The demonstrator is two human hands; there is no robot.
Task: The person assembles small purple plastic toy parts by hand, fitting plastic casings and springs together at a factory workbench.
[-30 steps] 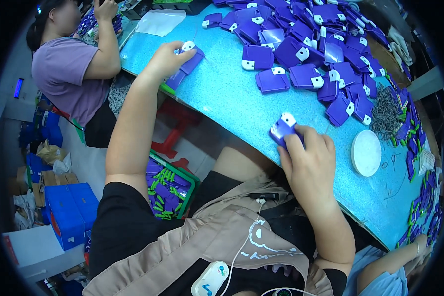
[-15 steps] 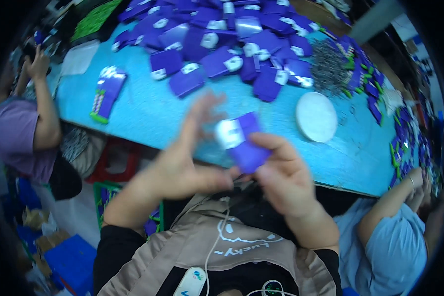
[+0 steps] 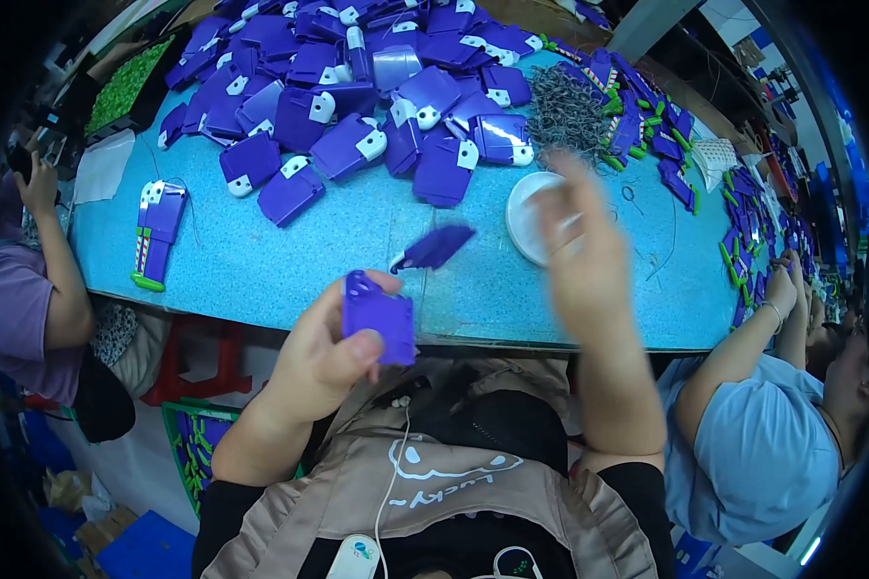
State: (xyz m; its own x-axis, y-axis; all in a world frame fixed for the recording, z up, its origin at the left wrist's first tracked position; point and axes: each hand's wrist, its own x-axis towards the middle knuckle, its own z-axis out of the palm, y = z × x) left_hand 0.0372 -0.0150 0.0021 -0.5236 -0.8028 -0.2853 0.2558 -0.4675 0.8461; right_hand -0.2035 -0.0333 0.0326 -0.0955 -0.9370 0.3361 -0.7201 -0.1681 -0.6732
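My left hand (image 3: 323, 338) grips a flat purple plastic part (image 3: 378, 323), its thumb pressed on the face and its fingers behind. The part stands tilted up, with holes near its upper end. Just beyond it, a second purple plastic part (image 3: 441, 247) shows edge-on and tilted over the blue table (image 3: 357, 251); whether it rests or is falling I cannot tell. Motion smears my right hand (image 3: 579, 241), which is over a round white dish (image 3: 526, 217) and covers its right side. Whatever those fingers hold, if anything, does not show.
A heap of purple parts with white ends (image 3: 357, 96) fills the far table. Beside it lies a pile of grey metal rings (image 3: 570, 111). A purple, white and green assembled piece (image 3: 157, 232) lies at left; more assemblies (image 3: 647, 125) are at right. Co-workers sit on both sides.
My right hand has left the purple part and moved right to the white dish. My left hand has closed on a purple part. Another purple part now shows beyond it. The whole view has shifted.
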